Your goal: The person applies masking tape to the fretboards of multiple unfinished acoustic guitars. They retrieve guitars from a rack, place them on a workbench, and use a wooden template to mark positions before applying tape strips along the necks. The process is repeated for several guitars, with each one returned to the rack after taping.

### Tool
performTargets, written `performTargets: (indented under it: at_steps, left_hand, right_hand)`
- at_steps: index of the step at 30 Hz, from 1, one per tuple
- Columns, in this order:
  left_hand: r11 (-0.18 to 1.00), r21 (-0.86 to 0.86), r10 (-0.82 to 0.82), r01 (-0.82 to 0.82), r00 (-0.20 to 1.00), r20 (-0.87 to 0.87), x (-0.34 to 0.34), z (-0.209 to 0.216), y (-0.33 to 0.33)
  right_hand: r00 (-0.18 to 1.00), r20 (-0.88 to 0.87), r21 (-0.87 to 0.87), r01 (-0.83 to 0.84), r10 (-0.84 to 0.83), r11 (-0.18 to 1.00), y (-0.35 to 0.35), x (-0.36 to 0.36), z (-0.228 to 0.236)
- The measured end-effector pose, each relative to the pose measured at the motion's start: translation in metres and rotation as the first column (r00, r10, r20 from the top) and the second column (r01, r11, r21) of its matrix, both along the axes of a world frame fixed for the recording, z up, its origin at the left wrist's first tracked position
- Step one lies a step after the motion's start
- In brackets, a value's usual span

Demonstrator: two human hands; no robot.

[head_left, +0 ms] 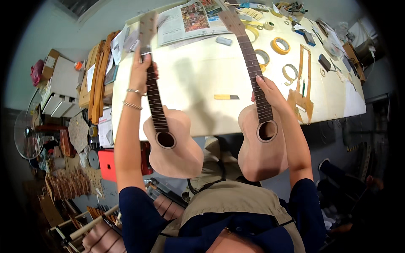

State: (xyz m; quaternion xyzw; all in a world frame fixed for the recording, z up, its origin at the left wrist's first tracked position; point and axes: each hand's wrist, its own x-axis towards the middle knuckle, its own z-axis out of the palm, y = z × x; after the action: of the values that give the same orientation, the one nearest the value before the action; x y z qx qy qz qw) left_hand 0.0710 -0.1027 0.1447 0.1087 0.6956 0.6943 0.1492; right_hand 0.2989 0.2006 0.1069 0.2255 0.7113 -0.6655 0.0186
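Observation:
Two unfinished ukuleles of pale bare wood, with dark fretboards and no strings visible, hang in front of me over the table's near edge. My left hand [142, 69] is closed round the upper neck of the left ukulele [179, 147], just below its headstock. The right ukulele [255, 156] is held by my right hand [270, 90], wrapped round its neck near the body. Both headstocks point away from me, and both soundholes face up. On the table between them lies a utility knife [226, 97] with a yellow handle, touched by neither hand.
The pale worktable [190, 71] carries newspaper [194, 21] at the back. Tape rolls [280, 45] and a wooden template [301, 97] lie on its right. Wooden boards [101, 76] lean at the left, near a red case [108, 163] and a standing fan [28, 131].

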Motion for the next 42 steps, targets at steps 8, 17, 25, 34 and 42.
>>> performTargets:
  at_steps: [8,17,25,34,42]
  left_hand:
    - [0.937,-0.347,-0.016,0.035,0.998,0.056,-0.155,-0.135,0.080]
    - [0.372,-0.927,-0.917,0.049,0.175,-0.359,0.058,-0.163,0.131]
    - [0.028,-0.969,-0.730,-0.245,0.657,-0.187,0.039,-0.170,0.126]
    - [0.716,-0.647,-0.368,0.260,0.929,-0.034,0.153,-0.124,0.086]
    - [0.756,-0.653,-0.231,0.045,0.952,-0.201,0.232,-0.136,0.093]
  right_hand:
    - [0.991,0.115,0.024,0.069,-0.071,0.997,0.032,-0.077,-0.054]
    - [0.981,0.161,-0.056,0.119,-0.109,0.991,0.038,-0.113,-0.060]
    - [0.989,0.095,0.199,0.093,-0.113,0.976,0.037,-0.162,-0.127]
    - [0.763,-0.046,0.989,-0.055,-0.644,-0.135,0.211,0.050,-0.118]
    - [0.917,-0.031,0.587,0.340,-0.399,0.735,0.248,0.125,-0.144]
